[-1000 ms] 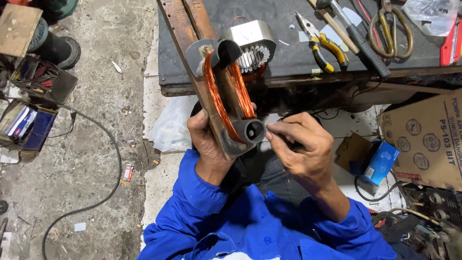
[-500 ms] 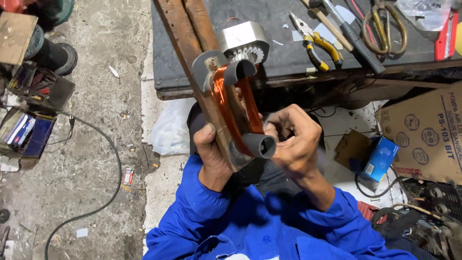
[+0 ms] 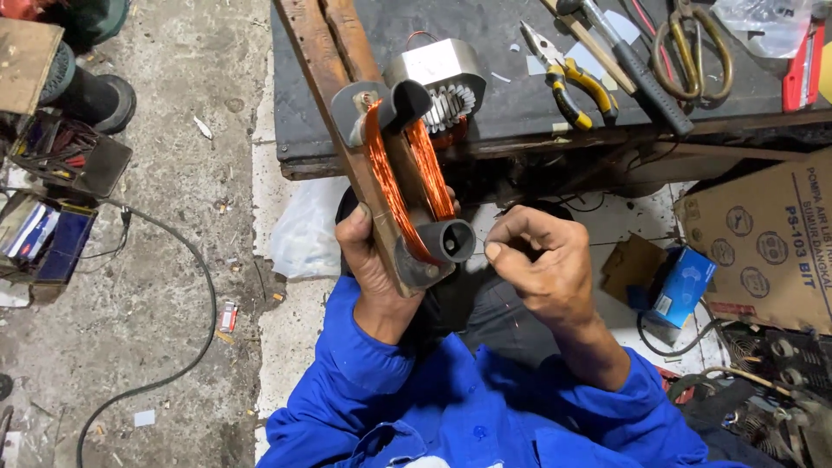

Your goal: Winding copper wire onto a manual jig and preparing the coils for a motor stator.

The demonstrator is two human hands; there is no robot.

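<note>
Premises: a small electrical repair workshop, of the motor-rewinding kind.

A dark, scuffed tabletop [image 3: 520, 104] carries hand tools: yellow-handled pliers [image 3: 572, 78], large scissors [image 3: 693, 43] and a hammer [image 3: 633, 61], alongside a metal motor stator [image 3: 438, 82] with copper windings. A wooden winding former [image 3: 390, 173] wrapped in copper wire [image 3: 386, 182] leans from the tabletop edge. The concrete floor [image 3: 165, 260] is stained and littered, with a black cable [image 3: 195, 286] trailing across it and open trays of small parts [image 3: 61, 156] at the left. A cardboard carton [image 3: 767, 243], a blue box [image 3: 685, 286] and more wound coils [image 3: 780, 355] crowd the right side.
</note>
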